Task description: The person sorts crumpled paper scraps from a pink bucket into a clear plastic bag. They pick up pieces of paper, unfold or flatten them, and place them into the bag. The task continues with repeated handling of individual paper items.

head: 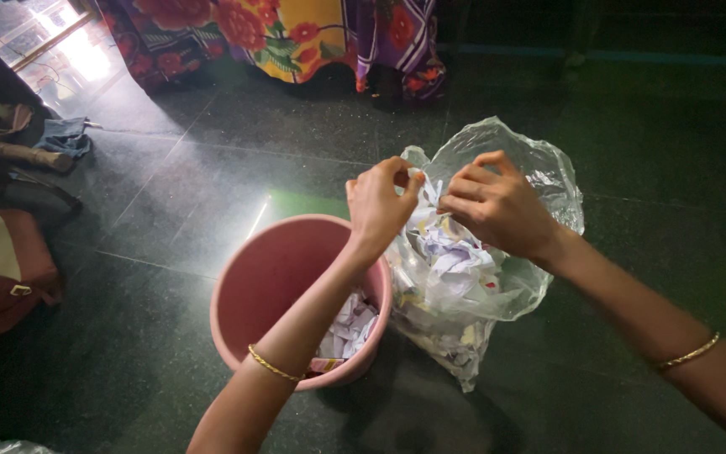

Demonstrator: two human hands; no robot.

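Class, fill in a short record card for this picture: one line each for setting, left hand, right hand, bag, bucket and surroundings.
Setting: dark stone floor
Left hand: pinching the bag's rim
Right hand: gripping the rim opposite
Clear plastic bag: stuffed with crumpled paper, beside the bucket
Pink bucket: some crumpled paper inside
Wrists: a gold bangle on each
Surroundings: flowered cloth at top, brown bag at left

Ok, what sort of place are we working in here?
Probably a room in a home: a dark polished stone tile floor, a bright floral patterned cloth hanging at the top, and a brown leather bag lying on the floor at the left.
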